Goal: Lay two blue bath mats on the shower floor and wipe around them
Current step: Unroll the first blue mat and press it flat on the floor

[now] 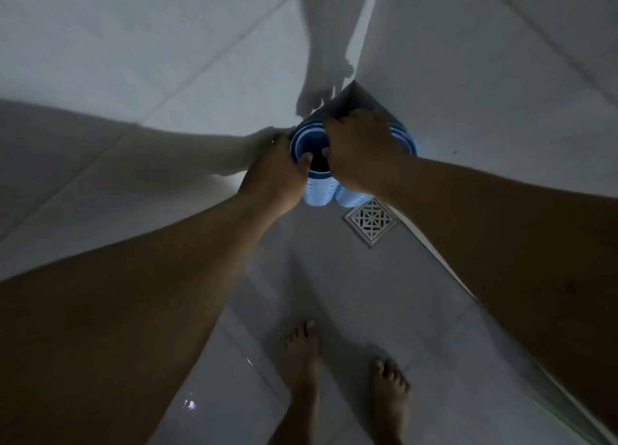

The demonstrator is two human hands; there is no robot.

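A: The fingers of the left hand (277,173) curl tight over the rim of one rolled blue mat (312,163), thumb hooked into its open top. What of the other?

B: The right hand (359,157) is closed the same way, gripping the rims where the first roll meets the second rolled mat (401,140).

A: And where do the rolls stand?

B: Upright, side by side and touching, in the corner where the two tiled walls (167,59) meet, their pale lower ends near the floor (334,294).

A: Anything close?

B: A square metal drain (370,219) just beside them, and two bare feet (301,361) well apart from the rolls, toes toward the corner.
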